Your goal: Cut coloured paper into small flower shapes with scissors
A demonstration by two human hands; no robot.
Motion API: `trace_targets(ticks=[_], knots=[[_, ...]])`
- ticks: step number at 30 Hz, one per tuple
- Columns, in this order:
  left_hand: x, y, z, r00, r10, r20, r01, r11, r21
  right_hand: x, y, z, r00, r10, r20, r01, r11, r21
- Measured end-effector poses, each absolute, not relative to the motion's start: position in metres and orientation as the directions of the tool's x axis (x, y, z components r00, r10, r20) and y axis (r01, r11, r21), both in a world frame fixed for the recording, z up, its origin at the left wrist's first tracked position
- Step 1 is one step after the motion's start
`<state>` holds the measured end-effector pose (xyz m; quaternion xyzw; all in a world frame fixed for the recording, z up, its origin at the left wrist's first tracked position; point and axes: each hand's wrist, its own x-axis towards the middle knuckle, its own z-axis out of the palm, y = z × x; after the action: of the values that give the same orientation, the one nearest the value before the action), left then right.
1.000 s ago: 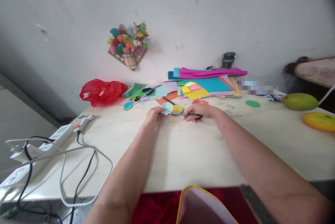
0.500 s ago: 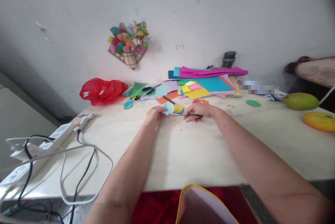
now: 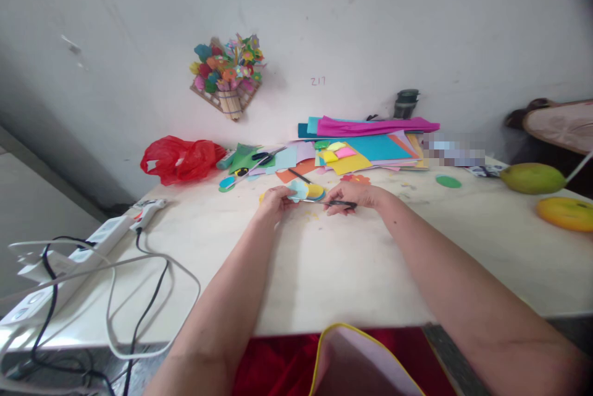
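My left hand [image 3: 277, 199] pinches a light blue paper cutout [image 3: 298, 189] with a scalloped edge, over the middle of the table. In my right hand [image 3: 349, 197] is a pair of black-handled scissors [image 3: 340, 203], fingers closed round the handles. The scissor blades point left and reach the lower edge of the blue paper. Behind it lies a yellow paper piece [image 3: 315, 189] on a blue one. A red-orange flower cutout [image 3: 356, 179] lies just beyond my right hand. Tiny yellow scraps [image 3: 311, 215] are scattered below the blades.
Stacked coloured sheets [image 3: 380, 149] lie along the wall. A second pair of scissors [image 3: 263, 157] and a red plastic bag [image 3: 180, 160] are at the back left. A power strip [image 3: 69, 272] with loose cables occupies the left edge. Mango-like fruits [image 3: 532, 178] and a green disc [image 3: 448, 181] sit right.
Very little differs. Both hands keep their places with the paper and scissors; my right hand and the scissors have shifted slightly left.
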<state>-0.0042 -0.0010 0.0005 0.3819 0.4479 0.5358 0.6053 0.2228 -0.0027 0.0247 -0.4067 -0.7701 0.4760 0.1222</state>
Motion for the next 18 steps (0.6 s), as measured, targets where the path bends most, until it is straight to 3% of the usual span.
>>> trace_targets(ticks=[18], knots=[[-0.0035, 0.0001, 0.0008, -0.005, 0.99, -0.14, -0.302, 0.132, 0.944, 0.2198, -0.0025, 0.026, -0.629, 0.758, -0.173, 0.504, 0.228, -0.833]])
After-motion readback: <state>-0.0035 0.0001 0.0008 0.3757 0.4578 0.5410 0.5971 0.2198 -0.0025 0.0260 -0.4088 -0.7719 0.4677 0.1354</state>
